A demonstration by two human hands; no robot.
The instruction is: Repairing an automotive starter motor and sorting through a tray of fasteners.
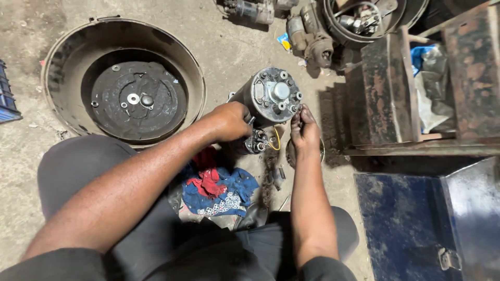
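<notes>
Between the person's knees, on the concrete floor, a grey starter motor stands on end, its long axis roughly upright and leaning a little toward the upper right of the view, so that its round end plate with a ring of bolts faces the camera. The left hand is wrapped around the lower left side of the motor's body, its fingers curled against the casing and steadying it; the solenoid block with a short yellow wire sits just below that hand. The right hand comes up from the lower right, and its fingers are bunched together at the rim of the end plate, touching one of the bolts there; whether they pinch a small part cannot be told. The plate's edge therefore lies directly above and slightly left of the right fingertips, and the right hand is the nearer one to the bolts, while the left holds lower down the body. A red and blue rag lies on the floor below the motor, a large round metal pan stands well apart to the left, and a blue metal box sits open at the right.
</notes>
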